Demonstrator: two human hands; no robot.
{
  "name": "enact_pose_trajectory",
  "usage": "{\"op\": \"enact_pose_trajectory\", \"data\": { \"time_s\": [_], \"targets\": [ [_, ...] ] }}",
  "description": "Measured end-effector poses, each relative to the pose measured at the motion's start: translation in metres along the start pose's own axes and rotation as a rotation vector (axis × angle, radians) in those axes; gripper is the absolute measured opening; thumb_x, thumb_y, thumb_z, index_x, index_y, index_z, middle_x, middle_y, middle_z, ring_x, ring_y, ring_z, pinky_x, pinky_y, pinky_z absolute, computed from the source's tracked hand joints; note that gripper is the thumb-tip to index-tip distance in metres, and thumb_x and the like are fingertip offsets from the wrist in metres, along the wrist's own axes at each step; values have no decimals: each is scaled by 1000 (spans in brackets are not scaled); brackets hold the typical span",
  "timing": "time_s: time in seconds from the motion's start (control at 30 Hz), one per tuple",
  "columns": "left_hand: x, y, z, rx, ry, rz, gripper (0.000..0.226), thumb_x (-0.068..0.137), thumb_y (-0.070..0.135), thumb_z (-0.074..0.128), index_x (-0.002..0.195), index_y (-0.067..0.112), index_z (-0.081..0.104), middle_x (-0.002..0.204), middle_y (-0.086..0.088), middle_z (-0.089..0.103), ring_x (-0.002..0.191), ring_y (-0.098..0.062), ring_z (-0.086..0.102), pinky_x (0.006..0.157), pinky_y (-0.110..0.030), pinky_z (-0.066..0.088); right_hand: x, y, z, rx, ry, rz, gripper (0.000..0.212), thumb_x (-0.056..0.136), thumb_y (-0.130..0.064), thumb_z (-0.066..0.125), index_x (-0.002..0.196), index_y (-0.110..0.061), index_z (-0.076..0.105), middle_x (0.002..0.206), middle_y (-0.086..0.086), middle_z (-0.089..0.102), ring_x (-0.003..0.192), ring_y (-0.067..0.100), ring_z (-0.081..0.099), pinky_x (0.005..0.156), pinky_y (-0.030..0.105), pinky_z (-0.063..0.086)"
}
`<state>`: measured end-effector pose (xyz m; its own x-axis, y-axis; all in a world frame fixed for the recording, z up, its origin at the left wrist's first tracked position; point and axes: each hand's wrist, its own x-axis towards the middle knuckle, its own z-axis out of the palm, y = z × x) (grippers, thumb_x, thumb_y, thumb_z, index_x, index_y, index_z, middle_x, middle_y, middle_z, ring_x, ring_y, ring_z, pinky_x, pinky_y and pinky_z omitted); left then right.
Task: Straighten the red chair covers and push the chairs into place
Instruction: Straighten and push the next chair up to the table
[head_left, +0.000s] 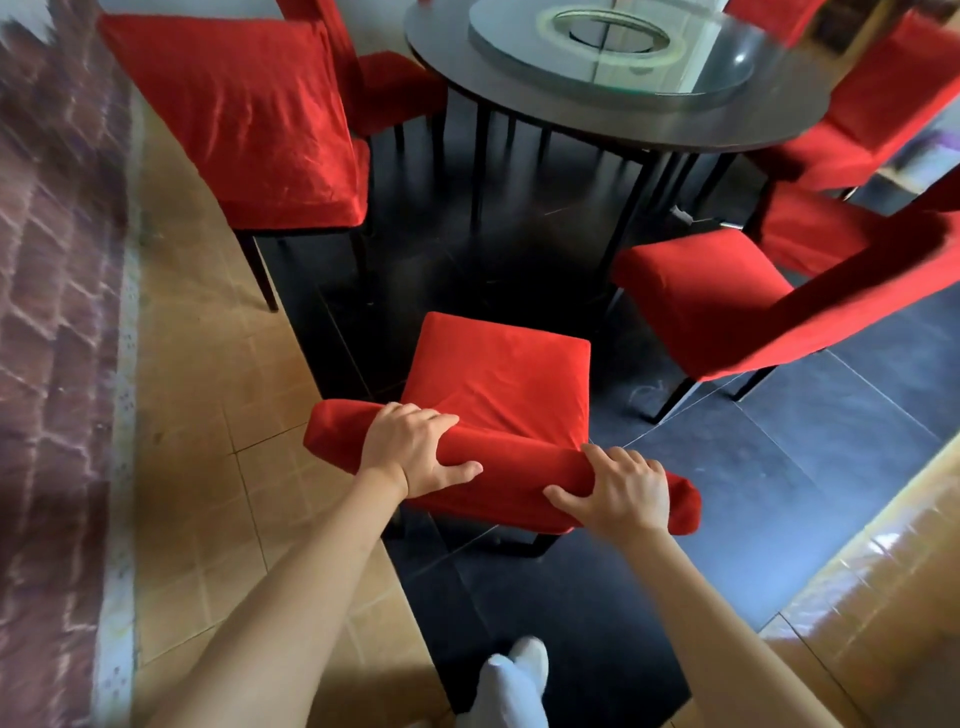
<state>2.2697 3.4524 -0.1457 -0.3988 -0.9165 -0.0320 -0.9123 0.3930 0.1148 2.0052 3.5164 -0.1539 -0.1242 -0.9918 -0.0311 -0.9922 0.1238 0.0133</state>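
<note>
A chair in a red cover (504, 387) stands right in front of me, its seat facing the round dark table (613, 111). Both hands grip the top of its backrest: my left hand (415, 449) near the left end, my right hand (618, 493) near the right end, fingers curled over the red fabric. The cover lies fairly smooth on the seat. The chair stands back from the table, with dark floor between them.
Several more red-covered chairs ring the table: one at the left (244, 119), one at the right (737, 306), others behind. A glass turntable (613, 47) sits on the table. A brick wall (52, 312) runs along the left. My white-socked foot (514, 686) is below.
</note>
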Motion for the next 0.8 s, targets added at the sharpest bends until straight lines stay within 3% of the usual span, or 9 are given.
{"op": "enact_pose_trajectory", "data": {
  "time_s": [0.2,0.8],
  "targets": [
    [33,-16,-2,-3,-3,13,103,61,89,16,126,24,62,122,5,66,113,-19,58,100,-37,35,29,-8,-3,-12,8,17,96,53,-92,16,106,-28,63,92,-1,66,94,23,60,84,35,38],
    [184,-61,-15,-10,-12,11,105,58,91,14,126,26,62,125,5,64,117,-17,56,103,-37,35,182,-10,-10,-30,31,3,92,56,-92,17,97,-23,62,87,-1,65,89,22,60,79,35,39]
  ]
}}
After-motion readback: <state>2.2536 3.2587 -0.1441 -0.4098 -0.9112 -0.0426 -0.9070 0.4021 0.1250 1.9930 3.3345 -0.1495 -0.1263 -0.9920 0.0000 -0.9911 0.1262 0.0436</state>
